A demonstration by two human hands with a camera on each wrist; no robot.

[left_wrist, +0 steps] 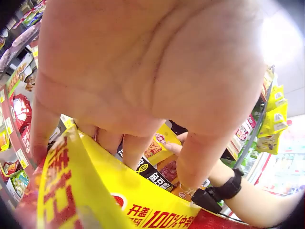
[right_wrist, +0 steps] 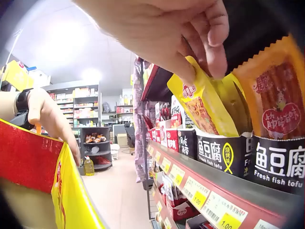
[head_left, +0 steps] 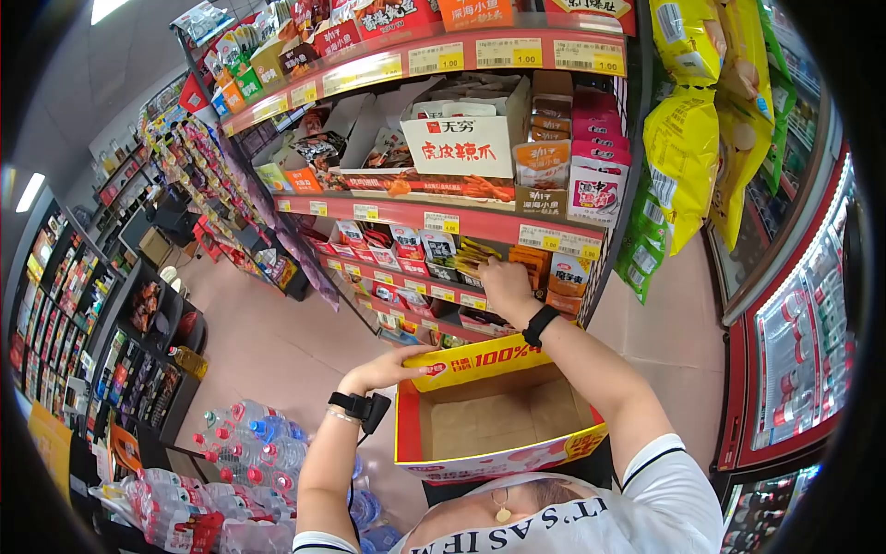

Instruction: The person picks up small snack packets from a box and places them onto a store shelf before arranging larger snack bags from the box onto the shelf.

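Observation:
My left hand [head_left: 388, 369] grips the far rim of an open cardboard box [head_left: 403, 434], red and yellow outside with a bare brown inside. In the left wrist view its fingers reach over the yellow rim [left_wrist: 105, 176]. At the shelf, my right hand [head_left: 508, 288] pinches the top of a yellow snack packet [right_wrist: 202, 107]. That packet leans in a black display box [right_wrist: 209, 155] marked "Fresh fish tofu", with more yellow packets behind it. An orange packet [right_wrist: 276, 90] stands in the neighbouring black box.
Price tags line the red shelf edge [head_left: 443, 222]. A white snack carton [head_left: 459, 145] sits one shelf higher. Large yellow bags [head_left: 678, 166] hang at the shelf's right end, near a glass-door cooler [head_left: 794, 351]. Bottled drinks [head_left: 254, 443] stand on the floor at left.

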